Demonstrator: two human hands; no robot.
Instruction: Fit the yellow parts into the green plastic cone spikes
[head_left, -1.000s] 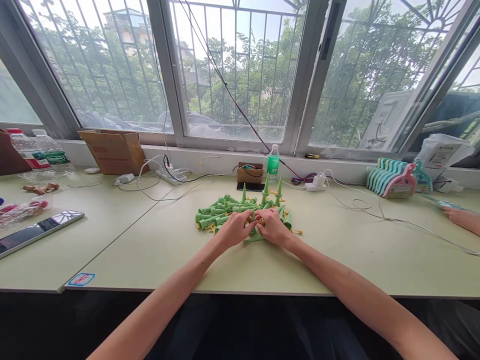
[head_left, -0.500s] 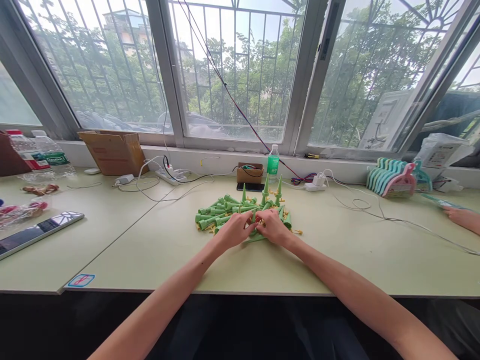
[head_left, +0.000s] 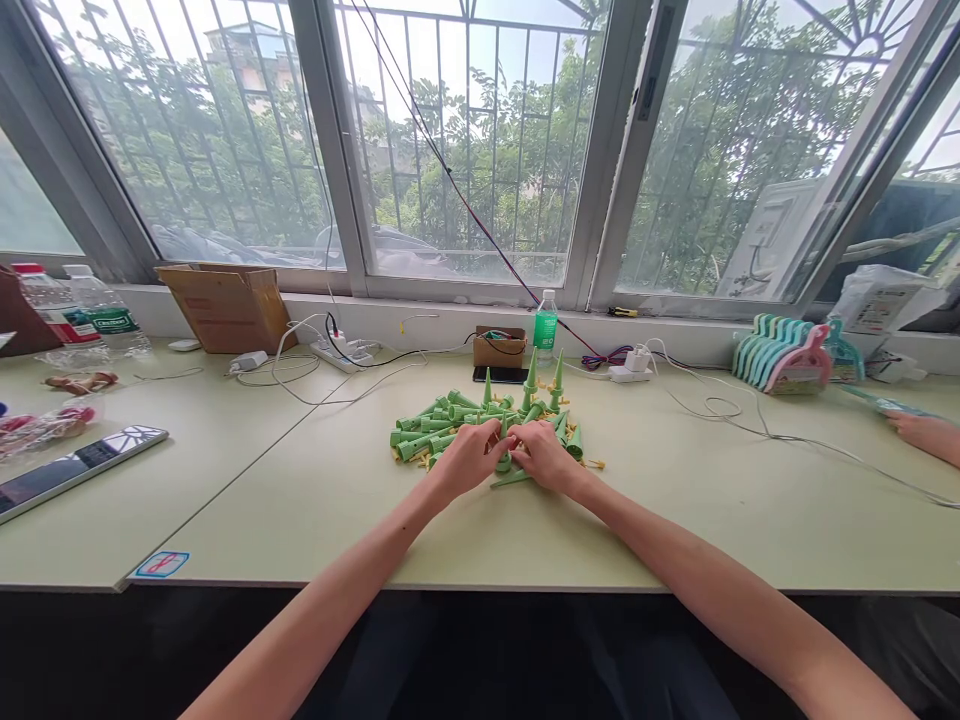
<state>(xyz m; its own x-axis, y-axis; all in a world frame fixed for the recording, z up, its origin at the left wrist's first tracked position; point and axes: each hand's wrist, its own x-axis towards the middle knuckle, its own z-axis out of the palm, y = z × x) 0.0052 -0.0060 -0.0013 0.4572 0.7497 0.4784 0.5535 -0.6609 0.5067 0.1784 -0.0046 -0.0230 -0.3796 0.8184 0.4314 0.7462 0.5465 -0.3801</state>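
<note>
Head view, work spot: I'm looking forward and down at a pale table (head_left: 337, 520), both bare hands working at its middle.
Green spike: the piece (head_left: 503, 461) is between the two hands, about upright with its tip up, at the near side of the pile.
Left hand: I see this hand (head_left: 470, 452) with its fingers drawn in narrow, holding the green spike from its left side.
Right hand: I have this hand (head_left: 545, 452) curled close on the other side, fingertips bunched at the spike; whether they pinch it or only touch it, I can't tell.
Pile: green cones (head_left: 420, 440) lie heaped behind and beside the hands, small yellow parts among them.
Upright cones: two tall ones (head_left: 531, 382) (head_left: 557, 386) stand behind my right hand.
Near edge of pile: one slim green piece (head_left: 509, 480) lies flat just below the hands; a yellow part (head_left: 597, 464) sits at the right.
Behind: I can see a small carton (head_left: 499, 350), a dark phone (head_left: 499, 376) in front of it, and a green-labelled bottle (head_left: 546, 325) beside it.
Far right: a co-worker's hand (head_left: 928, 435) near a row of hangers (head_left: 780, 357).
</note>
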